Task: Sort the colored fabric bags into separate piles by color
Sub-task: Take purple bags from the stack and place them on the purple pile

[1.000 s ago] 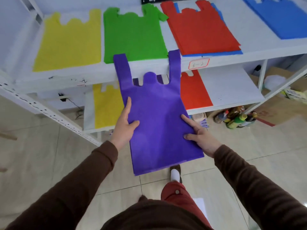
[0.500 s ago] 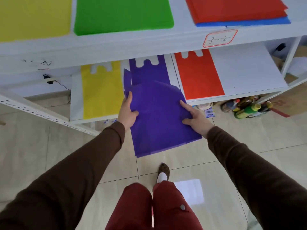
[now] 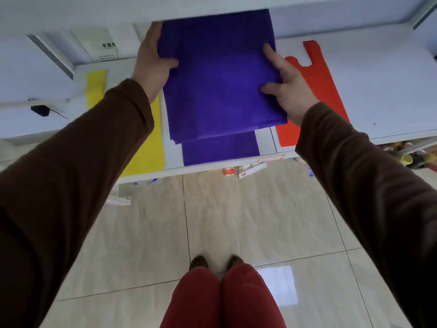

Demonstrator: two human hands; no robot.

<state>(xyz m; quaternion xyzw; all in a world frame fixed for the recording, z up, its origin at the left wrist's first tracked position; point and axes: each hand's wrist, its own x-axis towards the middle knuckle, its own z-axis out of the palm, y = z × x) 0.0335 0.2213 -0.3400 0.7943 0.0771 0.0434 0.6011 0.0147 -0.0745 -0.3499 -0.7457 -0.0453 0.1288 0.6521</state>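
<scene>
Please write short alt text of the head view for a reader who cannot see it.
Both hands, left hand and right hand, hold a purple bag over a purple pile on a white shelf. A yellow bag lies to its left and a red bag to its right.

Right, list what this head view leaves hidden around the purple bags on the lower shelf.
- Handles of the held purple bags: hidden under the upper shelf edge.
- Purple pile on the shelf: mostly covered by the held bags.
- Yellow bag: partly behind the left sleeve.
- Left hand fingers: under the bags.
- Small label on the shelf edge: too small to read.
</scene>
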